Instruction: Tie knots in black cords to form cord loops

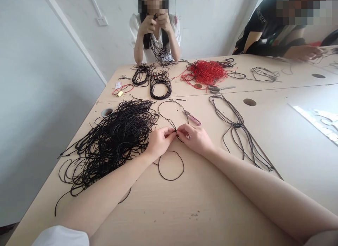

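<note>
- Pinching black cord [175, 130] right now, mid-surface, in a firm fingertip grip from both left hand [160, 138] and right hand [195, 137], nearly tip to tip!
- Looping out from there, beyond the fingers and back toward the near side, flat on the pale surface [169, 221].
- On to the writing: pale lettering on a dark sleeve [260, 17], too small to read; a small white label [118, 85] at far left, also too small.
- To the left, the surface edge, sloping away past the black cord pile [126, 129]; beyond the hands, a seam.
- Widest room between the forearms, with dark scraps [194, 215] scattered there.
- In the way: that pile, just beside left hand; pink-handled snips [194, 120], just past right hand; a tied black bundle [237, 125] farther right.
- Farther out: a red cord heap [207, 72], scissors [214, 89], coiled black bundles [160, 97].
- Across the surface, dark strands [158, 54] in a co-worker's raised hands [165, 22].
</note>
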`<state>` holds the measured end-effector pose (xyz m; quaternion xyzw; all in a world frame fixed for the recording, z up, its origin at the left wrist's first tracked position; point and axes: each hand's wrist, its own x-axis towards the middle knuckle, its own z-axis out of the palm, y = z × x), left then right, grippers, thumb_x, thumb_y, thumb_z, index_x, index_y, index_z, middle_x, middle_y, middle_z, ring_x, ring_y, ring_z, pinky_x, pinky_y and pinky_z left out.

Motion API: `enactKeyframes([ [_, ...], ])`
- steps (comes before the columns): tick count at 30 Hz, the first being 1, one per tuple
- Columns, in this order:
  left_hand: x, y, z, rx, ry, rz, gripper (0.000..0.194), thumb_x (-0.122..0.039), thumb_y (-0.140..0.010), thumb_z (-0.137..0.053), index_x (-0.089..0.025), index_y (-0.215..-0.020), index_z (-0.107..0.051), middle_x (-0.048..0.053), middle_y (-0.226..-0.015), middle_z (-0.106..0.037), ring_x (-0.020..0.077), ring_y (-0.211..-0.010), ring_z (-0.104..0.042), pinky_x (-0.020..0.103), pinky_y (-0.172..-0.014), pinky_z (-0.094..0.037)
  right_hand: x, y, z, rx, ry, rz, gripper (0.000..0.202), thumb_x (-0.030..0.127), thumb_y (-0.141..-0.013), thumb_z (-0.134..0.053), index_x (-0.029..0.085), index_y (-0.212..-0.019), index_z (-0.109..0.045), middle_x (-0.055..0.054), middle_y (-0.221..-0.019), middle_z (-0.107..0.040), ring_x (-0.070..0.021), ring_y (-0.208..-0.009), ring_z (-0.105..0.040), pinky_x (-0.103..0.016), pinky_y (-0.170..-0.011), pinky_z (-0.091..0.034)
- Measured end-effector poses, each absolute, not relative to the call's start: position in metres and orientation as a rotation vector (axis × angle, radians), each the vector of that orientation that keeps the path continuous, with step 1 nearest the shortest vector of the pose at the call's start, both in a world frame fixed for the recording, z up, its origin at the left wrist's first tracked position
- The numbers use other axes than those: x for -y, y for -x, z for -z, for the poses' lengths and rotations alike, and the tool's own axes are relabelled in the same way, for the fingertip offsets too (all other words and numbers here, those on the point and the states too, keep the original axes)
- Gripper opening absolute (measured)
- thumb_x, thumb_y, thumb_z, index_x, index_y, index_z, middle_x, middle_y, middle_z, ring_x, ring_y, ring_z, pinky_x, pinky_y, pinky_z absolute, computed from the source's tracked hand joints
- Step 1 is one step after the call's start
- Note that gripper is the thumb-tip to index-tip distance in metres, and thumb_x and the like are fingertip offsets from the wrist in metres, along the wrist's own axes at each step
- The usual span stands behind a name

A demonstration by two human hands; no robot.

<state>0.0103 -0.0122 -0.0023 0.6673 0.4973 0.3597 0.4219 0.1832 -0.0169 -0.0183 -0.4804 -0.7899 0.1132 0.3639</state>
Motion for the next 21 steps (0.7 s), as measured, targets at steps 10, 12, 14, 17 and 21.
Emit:
enactKeyframes([
  [10, 0.017, -0.0102, -0.0004, -1.261, -1.935, -0.842, 0.02, -0.031, -0.085, -0.056, -0.022, -0.095, -0.071, 0.004, -0.088, -0.074, 0.0201, -0.08, -0.069, 0.028, -0.07, -0.052, 0.0232, -0.1858, 0.0172, 2.247, 1.167, 0.114, 0.025, 0.024, -0.094, -0.038, 0.017, -0.087, -0.061, -0.002, -0.064, -0.064, -0.0114, -0.052, -0.052, -0.025, -0.05, -0.031],
  [12, 0.0176, -0.0101, -0.0001, -1.278, -1.975, -0.842, 0.021, -0.031, -0.086, -0.055, -0.023, -0.097, -0.071, 0.004, -0.089, -0.074, 0.02, -0.08, -0.069, 0.028, -0.07, -0.052, 0.0244, -0.1847, 0.0179, 2.221, 1.201, 0.085, 0.025, 0.025, -0.094, -0.038, 0.017, -0.088, -0.061, -0.003, -0.067, -0.065, -0.0117, -0.054, -0.054, -0.025, -0.05, -0.031],
  [14, 0.0175, -0.0099, 0.0013, -1.288, -1.99, -0.841, 0.022, -0.032, -0.087, -0.054, -0.023, -0.099, -0.071, 0.004, -0.089, -0.074, 0.0203, -0.08, -0.069, 0.029, -0.071, -0.052, 0.0249, -0.1836, 0.0181, 2.206, 1.213, 0.035, 0.024, 0.025, -0.094, -0.038, 0.017, -0.089, -0.06, -0.004, -0.071, -0.067, -0.0124, -0.057, -0.056, -0.025, -0.051, -0.032],
  [17, 0.0167, -0.0095, 0.0029, -1.284, -2.013, -0.843, 0.023, -0.032, -0.087, -0.053, -0.023, -0.099, -0.07, 0.005, -0.09, -0.073, 0.0208, -0.083, -0.068, 0.03, -0.073, -0.052, 0.0249, -0.1825, 0.0177, 2.203, 1.232, -0.025, 0.022, 0.026, -0.094, -0.039, 0.017, -0.09, -0.059, -0.005, -0.074, -0.067, -0.0134, -0.058, -0.057, -0.025, -0.053, -0.035],
  [21, 0.0176, -0.0093, -0.0003, -1.335, -2.146, -0.813, 0.022, -0.031, -0.088, -0.052, -0.024, -0.099, -0.069, 0.005, -0.089, -0.073, 0.0213, -0.081, -0.068, 0.03, -0.07, -0.05, 0.0237, -0.1827, 0.0185, 2.188, 1.275, -0.071, 0.018, 0.025, -0.093, -0.042, 0.018, -0.091, -0.058, -0.004, -0.074, -0.066, -0.0135, -0.057, -0.056, -0.025, -0.052, -0.035],
])
